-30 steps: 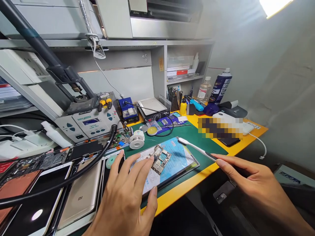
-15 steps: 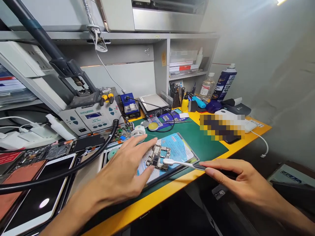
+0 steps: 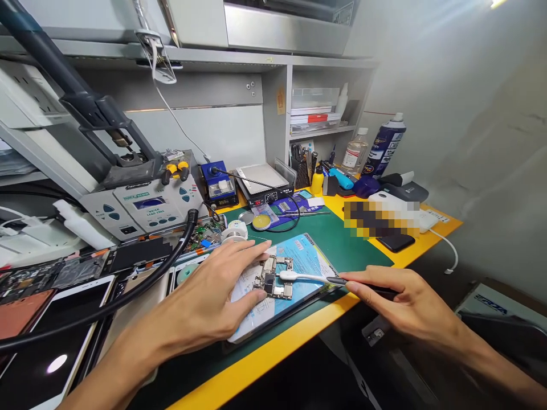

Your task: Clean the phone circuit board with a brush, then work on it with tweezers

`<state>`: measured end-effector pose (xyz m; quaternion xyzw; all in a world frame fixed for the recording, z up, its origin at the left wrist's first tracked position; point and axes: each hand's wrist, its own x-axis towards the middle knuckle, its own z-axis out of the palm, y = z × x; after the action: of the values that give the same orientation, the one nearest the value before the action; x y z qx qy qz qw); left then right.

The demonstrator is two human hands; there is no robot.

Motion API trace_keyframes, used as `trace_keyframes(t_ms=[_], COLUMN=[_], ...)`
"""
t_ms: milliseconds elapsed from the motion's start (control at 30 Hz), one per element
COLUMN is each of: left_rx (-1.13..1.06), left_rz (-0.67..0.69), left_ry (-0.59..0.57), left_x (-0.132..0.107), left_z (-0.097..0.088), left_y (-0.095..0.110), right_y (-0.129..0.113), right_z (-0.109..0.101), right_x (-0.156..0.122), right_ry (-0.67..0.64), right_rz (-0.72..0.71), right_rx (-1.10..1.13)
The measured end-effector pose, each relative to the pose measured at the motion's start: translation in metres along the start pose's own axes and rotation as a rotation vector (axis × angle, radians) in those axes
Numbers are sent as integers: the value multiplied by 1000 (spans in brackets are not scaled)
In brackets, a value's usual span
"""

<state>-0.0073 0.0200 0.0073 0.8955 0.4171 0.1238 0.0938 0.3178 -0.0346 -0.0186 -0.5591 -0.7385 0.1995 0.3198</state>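
A small circuit board (image 3: 270,282) lies flat on a blue and white printed package (image 3: 301,259). My left hand (image 3: 213,287) rests over the board's left side, its thumb at the near edge and the fingertips at the far left corner, holding it in place. Pinched between the thumb and fingers of my right hand (image 3: 395,293) is a toothbrush (image 3: 310,278) with a white neck and dark grip. Its head lies on the board's right half; the bristles are mostly hidden underneath.
Behind my hands stand a solder spool (image 3: 234,232), a round tin of yellow paste (image 3: 261,222) and a hot-air station (image 3: 147,205). A thick black hose (image 3: 141,290) crosses several phones at left. Bottles and a spray can (image 3: 383,145) stand at the back right.
The toothbrush head has moved slightly left and away from me across the board, with my right hand following. My left hand keeps its place on the board. The view has shifted a little.
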Motion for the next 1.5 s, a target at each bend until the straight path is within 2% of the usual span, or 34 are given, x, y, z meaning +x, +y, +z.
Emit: trace_keyframes(t_ms=[200,467,667,867,1033,1100,1267,1500], left_rx=[-43,-93,-93,-85,-89,-93,-85,-132], left_rz=[-43,-50,-59,-82,-90,-96,-117,-116], left_ry=[5,12,16,4,3,0,1,41], left_x=[0,1,0,0,0,1,1,0], left_z=[3,5,7,9,9,9,10,9], left_y=[-2,-3,-3,-6,-5,-5,-6,-2], right_y=[-1,5,2,8,6,6,10,9], right_z=[-6,0,-7,-2,-7,-5,6,-3], right_x=[-11,10,-3,11,0,1,16,0], right_ry=[-41,35,-9,44,-5,2,52,-40], right_rz=[-51,-7,-141,-75,-187,-161,9,27], right_rx=[-39,-19,-72,-62,-115,-101,28,-21])
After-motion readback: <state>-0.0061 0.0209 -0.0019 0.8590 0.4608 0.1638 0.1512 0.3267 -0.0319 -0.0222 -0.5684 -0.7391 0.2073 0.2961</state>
